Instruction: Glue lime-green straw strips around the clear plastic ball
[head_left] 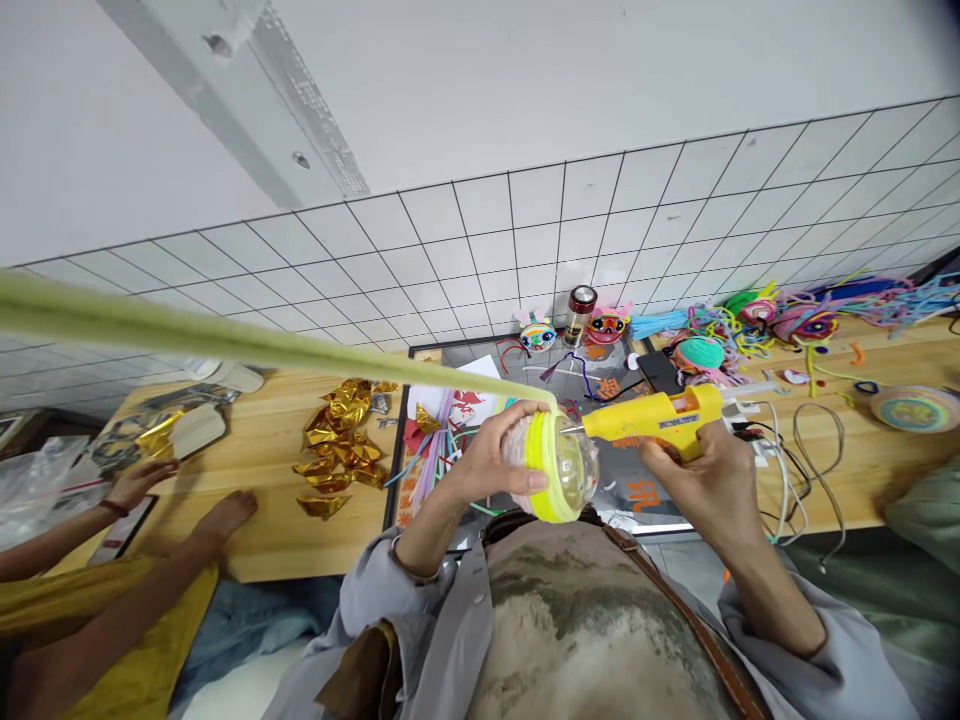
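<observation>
My left hand (484, 455) is closed around a clear plastic ball (581, 475) with yellow fuzzy pipe cleaner wound about its middle. From the ball's top a long pale-yellow pipe cleaner (315, 352) stretches up to the left, close to the camera. In my right hand (709, 490) is a yellow hot glue gun (652, 415), gripped by its handle. Its metal nozzle points left and meets or nearly meets the ball beside the yellow band; I cannot tell whether they touch. A glue stick pokes out of the gun's rear.
Below the ball lies a dark mat (652, 500) with orange print. Crumpled gold foil (341, 440) is on the left, near a co-worker's hands (225, 515). A glass flask (580, 312) stands by the wall. Cables (802, 470) and heaped pipe cleaners (720, 325) lie right.
</observation>
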